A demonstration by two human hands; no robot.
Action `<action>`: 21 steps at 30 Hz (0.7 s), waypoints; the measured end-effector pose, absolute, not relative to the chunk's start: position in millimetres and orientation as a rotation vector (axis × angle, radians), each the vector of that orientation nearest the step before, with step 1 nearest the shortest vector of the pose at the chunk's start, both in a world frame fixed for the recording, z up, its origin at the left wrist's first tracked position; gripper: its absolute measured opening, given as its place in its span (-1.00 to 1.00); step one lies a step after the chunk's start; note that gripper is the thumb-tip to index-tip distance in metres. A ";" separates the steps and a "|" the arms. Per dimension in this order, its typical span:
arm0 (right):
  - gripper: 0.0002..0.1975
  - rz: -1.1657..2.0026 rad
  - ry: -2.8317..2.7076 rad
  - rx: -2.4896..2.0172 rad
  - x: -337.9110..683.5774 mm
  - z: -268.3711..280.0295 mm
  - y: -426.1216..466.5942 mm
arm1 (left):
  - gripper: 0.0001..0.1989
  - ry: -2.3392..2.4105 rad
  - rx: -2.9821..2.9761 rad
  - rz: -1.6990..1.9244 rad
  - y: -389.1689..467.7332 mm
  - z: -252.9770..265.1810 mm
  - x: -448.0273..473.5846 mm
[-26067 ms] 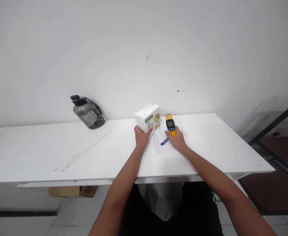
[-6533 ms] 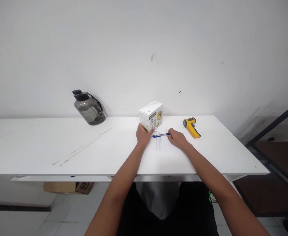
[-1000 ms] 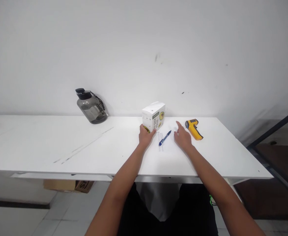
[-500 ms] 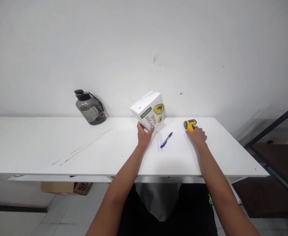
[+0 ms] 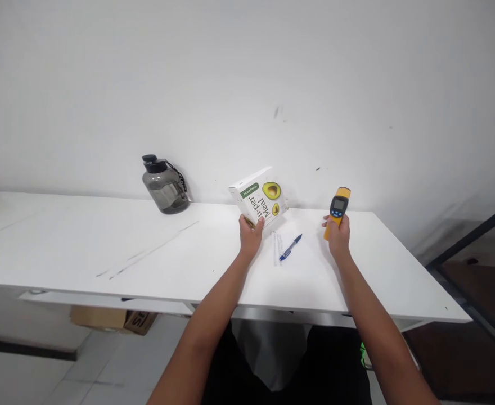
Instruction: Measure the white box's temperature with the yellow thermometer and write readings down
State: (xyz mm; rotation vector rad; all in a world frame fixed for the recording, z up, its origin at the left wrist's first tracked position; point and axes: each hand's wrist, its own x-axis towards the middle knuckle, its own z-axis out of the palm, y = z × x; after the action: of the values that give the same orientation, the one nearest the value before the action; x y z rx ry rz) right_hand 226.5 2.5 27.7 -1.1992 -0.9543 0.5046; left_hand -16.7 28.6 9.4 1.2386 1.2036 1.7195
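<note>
My left hand [image 5: 251, 235] is closed on the lower edge of a white box [image 5: 253, 203] printed with avocados and "Meal", holding it tilted near the back of the table. In my right hand [image 5: 338, 232] is a yellow infrared thermometer [image 5: 341, 194], gripped by its handle, with its dark display and buttons facing me and its nose toward the wall. Between the hands, a blue pen [image 5: 291, 247] lies across a sheet of white paper [image 5: 304, 275] that carries small text along its left side.
A grey, dark-capped water bottle [image 5: 167, 188] stands against the wall at the left on the white table [image 5: 116, 242]. Below the table's front edge is a cardboard box [image 5: 99, 318]. A dark metal frame with brown shelves [image 5: 450, 360] stands to the right.
My right hand has raised the thermometer from low over the table and turned it so its display faces me. The box in my left hand has tipped, showing more of its front.
</note>
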 end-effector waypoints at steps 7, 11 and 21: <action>-0.57 1.038 -1.099 -0.971 183.7 23.8 -14.4 | -0.48 1.246 1.346 1.696 27.0 7.8 -17.2; -0.57 1.012 -1.275 -1.038 175.8 24.4 -25.3 | -0.45 1.262 1.412 1.726 24.8 6.6 -16.6; -0.60 1.089 -1.383 -0.928 164.6 23.9 -35.2 | -0.40 1.196 1.618 1.646 24.5 -0.1 -15.7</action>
State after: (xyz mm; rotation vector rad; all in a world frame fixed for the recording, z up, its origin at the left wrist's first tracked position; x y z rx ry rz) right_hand 164.6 -35.2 23.9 -0.9277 -1.3832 1.0892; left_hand -15.7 24.5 -0.1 1.6180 1.1956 1.6465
